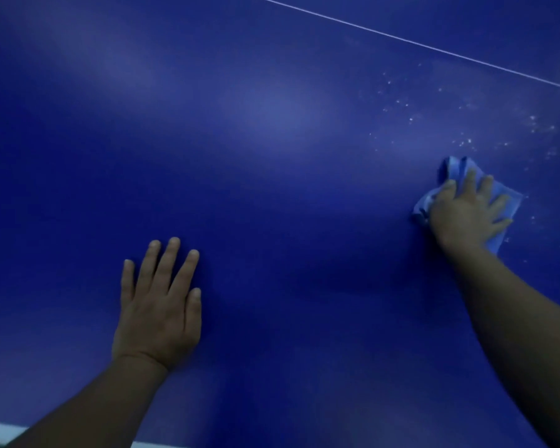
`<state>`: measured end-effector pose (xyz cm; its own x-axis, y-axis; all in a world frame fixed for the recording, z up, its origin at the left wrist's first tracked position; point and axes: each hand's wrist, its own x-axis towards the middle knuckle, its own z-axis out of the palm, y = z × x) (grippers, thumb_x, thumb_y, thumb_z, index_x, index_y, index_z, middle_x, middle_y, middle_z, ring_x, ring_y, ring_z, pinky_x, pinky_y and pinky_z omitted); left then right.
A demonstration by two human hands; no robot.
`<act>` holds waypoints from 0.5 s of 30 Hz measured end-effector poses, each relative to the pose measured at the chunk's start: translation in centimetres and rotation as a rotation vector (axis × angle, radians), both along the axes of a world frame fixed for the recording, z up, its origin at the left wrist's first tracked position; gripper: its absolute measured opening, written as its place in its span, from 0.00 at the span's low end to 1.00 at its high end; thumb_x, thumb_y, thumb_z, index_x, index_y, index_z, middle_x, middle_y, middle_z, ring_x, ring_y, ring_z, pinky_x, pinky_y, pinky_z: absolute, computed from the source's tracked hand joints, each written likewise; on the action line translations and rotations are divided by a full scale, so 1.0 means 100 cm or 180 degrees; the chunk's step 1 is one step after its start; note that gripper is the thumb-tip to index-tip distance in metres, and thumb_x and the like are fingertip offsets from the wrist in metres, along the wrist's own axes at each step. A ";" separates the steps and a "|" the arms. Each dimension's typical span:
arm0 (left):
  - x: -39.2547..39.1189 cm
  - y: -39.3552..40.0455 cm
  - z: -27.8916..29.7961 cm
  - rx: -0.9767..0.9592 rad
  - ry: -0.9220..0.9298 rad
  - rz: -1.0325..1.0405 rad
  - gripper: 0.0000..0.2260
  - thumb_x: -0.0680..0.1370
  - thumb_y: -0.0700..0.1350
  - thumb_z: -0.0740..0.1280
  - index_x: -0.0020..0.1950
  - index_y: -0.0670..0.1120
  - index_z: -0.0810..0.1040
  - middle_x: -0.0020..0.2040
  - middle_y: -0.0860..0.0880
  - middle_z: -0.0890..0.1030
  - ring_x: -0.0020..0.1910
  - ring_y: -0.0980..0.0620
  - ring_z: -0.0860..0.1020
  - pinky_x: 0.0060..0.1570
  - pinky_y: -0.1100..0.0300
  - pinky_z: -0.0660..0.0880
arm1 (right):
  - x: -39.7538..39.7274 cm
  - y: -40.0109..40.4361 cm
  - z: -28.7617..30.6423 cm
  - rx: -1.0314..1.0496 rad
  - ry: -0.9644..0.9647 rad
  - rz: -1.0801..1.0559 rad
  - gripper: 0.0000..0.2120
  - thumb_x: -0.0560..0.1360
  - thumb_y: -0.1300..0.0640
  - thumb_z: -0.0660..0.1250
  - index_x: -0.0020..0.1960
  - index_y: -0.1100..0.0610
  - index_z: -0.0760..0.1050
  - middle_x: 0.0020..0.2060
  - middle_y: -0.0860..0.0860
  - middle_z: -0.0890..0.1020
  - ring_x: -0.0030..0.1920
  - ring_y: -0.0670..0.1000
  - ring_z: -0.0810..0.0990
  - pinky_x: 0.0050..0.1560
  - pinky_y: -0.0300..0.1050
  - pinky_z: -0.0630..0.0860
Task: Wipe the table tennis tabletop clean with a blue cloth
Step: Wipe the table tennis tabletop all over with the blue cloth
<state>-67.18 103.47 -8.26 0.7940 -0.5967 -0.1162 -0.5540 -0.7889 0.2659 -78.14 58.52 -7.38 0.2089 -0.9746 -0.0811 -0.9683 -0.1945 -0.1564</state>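
Note:
The dark blue table tennis tabletop (272, 156) fills the view. A crumpled light blue cloth (455, 171) lies flat on it at the right, and my right hand (466, 211) presses on it with fingers spread and straight. My left hand (159, 305) rests flat on the bare tabletop at the lower left, fingers straight and apart. White specks of dust (466, 142) are scattered on the surface just above and to the right of the cloth.
A thin white centre line (401, 38) runs diagonally across the upper right. The white edge stripe (0, 431) of the table shows at the bottom left, close to my body.

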 end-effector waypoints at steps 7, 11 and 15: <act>-0.002 -0.007 0.007 0.0007 -0.0057 0.0094 0.27 0.78 0.53 0.52 0.73 0.41 0.72 0.76 0.41 0.66 0.77 0.40 0.60 0.74 0.34 0.53 | 0.010 0.116 -0.021 -0.0221 0.0095 0.3507 0.27 0.80 0.41 0.53 0.77 0.45 0.64 0.78 0.49 0.65 0.79 0.60 0.57 0.74 0.69 0.49; 0.020 -0.045 0.015 -0.0260 -0.0111 0.0039 0.27 0.79 0.54 0.52 0.73 0.42 0.71 0.76 0.42 0.66 0.77 0.41 0.61 0.75 0.37 0.51 | -0.008 0.001 -0.009 -0.0105 0.0323 0.1546 0.29 0.79 0.41 0.50 0.79 0.45 0.59 0.80 0.50 0.59 0.79 0.61 0.53 0.74 0.72 0.49; 0.067 -0.104 0.017 -0.0174 -0.0029 0.0055 0.28 0.80 0.55 0.49 0.77 0.46 0.65 0.80 0.45 0.58 0.80 0.46 0.52 0.77 0.42 0.44 | 0.001 0.009 -0.005 0.0107 0.0224 0.1042 0.32 0.78 0.38 0.45 0.80 0.44 0.55 0.81 0.48 0.55 0.80 0.60 0.49 0.75 0.70 0.45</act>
<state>-60.50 93.04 -6.56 0.8051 -0.5882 -0.0765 -0.5431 -0.7828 0.3037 -78.06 59.37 -7.84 0.5032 -0.8532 -0.1374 -0.8639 -0.4930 -0.1029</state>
